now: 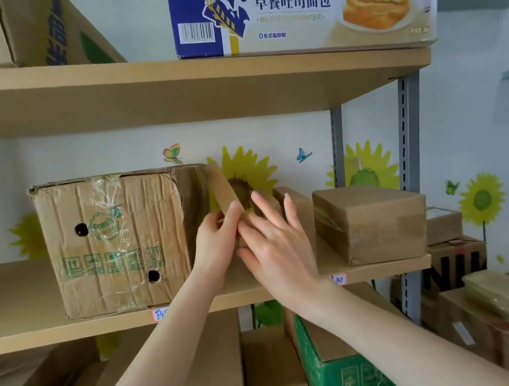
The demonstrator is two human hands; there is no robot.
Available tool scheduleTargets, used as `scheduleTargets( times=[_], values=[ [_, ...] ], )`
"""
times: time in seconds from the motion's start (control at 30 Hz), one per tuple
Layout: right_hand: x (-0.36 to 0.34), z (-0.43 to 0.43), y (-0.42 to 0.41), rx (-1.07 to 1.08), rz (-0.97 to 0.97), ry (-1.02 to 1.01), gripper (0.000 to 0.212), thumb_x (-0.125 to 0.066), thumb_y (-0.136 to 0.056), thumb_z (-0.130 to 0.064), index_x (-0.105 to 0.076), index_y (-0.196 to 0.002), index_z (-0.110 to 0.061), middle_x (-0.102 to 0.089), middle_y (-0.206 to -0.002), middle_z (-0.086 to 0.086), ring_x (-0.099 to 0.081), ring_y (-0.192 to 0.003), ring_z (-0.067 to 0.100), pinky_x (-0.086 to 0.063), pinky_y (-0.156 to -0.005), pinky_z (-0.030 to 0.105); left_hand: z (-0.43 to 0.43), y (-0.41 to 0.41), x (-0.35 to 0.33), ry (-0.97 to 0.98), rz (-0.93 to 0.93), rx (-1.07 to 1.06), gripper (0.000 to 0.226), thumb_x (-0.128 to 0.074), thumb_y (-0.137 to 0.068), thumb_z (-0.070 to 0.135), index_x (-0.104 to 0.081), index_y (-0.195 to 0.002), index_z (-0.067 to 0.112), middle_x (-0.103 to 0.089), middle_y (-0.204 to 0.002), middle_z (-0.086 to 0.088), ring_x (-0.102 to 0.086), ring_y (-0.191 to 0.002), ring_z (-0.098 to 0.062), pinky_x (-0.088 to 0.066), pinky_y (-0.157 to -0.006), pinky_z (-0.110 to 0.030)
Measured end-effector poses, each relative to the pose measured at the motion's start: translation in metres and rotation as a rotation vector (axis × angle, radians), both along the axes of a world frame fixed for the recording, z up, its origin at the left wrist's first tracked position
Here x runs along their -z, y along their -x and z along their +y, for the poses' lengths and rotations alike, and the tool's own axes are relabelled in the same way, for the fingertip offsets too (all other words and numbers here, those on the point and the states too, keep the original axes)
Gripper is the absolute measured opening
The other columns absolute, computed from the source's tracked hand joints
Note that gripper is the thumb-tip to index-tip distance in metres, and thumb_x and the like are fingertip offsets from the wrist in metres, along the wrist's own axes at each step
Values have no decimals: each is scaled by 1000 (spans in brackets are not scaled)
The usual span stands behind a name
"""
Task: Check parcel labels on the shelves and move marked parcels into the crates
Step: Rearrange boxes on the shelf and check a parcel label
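The left hand (pixel 215 243) grips a thin flat brown cardboard parcel (pixel 222 189), tilted on the middle wooden shelf (pixel 25 308). The right hand (pixel 280 249), fingers straight, seems to touch it. Its label is unseen, so checking and moving remain.

The middle shelf (pixel 17 296) carries a crumpled carton (pixel 111 240) and, well apart, a brown parcel (pixel 374 221). The upper shelf (pixel 173 76) holds a bread box (pixel 291 12).

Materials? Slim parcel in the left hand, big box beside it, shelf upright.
Slim parcel: plain brown cardboard, matte. Big box: corrugated-looking cardboard, creased, glossy clear tape wrinkled across it. Shelf upright: probably painted metal, grey with punched slots.
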State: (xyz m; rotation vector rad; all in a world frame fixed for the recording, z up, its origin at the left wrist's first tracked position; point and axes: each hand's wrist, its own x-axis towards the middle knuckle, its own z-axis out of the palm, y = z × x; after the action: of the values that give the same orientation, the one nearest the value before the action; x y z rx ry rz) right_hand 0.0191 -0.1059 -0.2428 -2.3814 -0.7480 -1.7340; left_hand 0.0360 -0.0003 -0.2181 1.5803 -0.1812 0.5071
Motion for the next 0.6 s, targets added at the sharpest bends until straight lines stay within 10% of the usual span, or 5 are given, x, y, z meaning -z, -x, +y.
scheduleTargets(
  times=[0.3,0.6],
  values=[
    [32,4,13,-283,17,-82,26,-59,-85,-26,-67,-107,-16,-64,-123,2,-40,-132,17,-9,-114,43,10,27,2,-146,-112,-195,30,-62,-82,18,-38,-65,13,-38,-62,-5,-36,-60,-21,-32,-54,-32],
    [23,-11,26,-690,459,-606,32,-54,-91,-24,-53,-123,-23,-50,-122,-19,-42,-118,-15,-32,-102,7,32,103,9,-17,-148,-256,38,-56,-88,15,-52,-125,10,-65,-105,-6,-62,-94,-22,-50,-74,-32]
  ],
)
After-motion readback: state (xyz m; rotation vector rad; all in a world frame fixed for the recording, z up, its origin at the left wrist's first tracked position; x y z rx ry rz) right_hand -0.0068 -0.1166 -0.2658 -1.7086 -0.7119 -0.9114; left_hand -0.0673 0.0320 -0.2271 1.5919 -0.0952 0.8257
